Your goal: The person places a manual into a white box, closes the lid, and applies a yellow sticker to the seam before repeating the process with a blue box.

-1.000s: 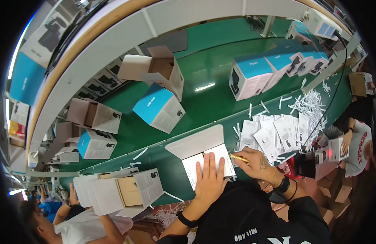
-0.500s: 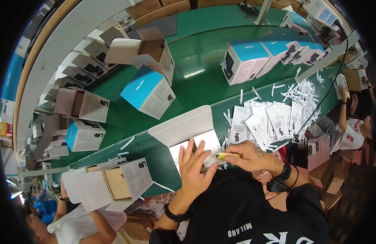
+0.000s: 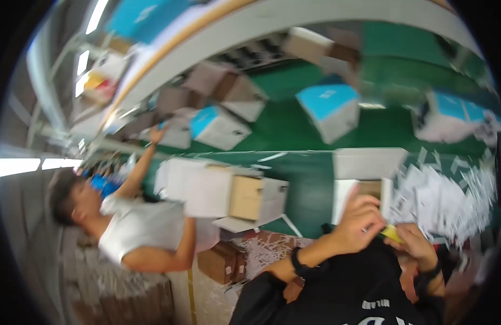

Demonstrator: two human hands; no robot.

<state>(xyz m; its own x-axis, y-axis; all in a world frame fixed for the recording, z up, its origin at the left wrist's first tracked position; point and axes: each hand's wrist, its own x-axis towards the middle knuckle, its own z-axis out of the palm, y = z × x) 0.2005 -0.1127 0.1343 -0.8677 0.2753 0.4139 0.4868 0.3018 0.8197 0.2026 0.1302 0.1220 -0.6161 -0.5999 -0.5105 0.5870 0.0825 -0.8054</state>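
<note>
On the near edge of the green bench, in front of me, stands a white box (image 3: 369, 162) with its lid raised and a brown inside showing. Over its near side is my left hand (image 3: 359, 222); the index finger points at the box and the others are bent and smeared by motion, so I cannot tell whether they hold anything. Closed around a yellow tool (image 3: 391, 233) that looks like a utility knife, my right hand (image 3: 418, 246) is just right of the left one, close to my body. The tool's tip is not clear.
White leaflets (image 3: 432, 195) and shredded paper strips (image 3: 475, 200) lie to the right. An open carton (image 3: 250, 197) sits left of me, beside a co-worker in a white shirt (image 3: 153, 233) reaching toward the bench. Blue-topped boxes (image 3: 329, 111) stand farther back.
The view has swung left, so bench and boxes appear farther right and blurred. My left hand has gone from spread fingers over the box to bent ones. The yellow tool remains in my right hand.
</note>
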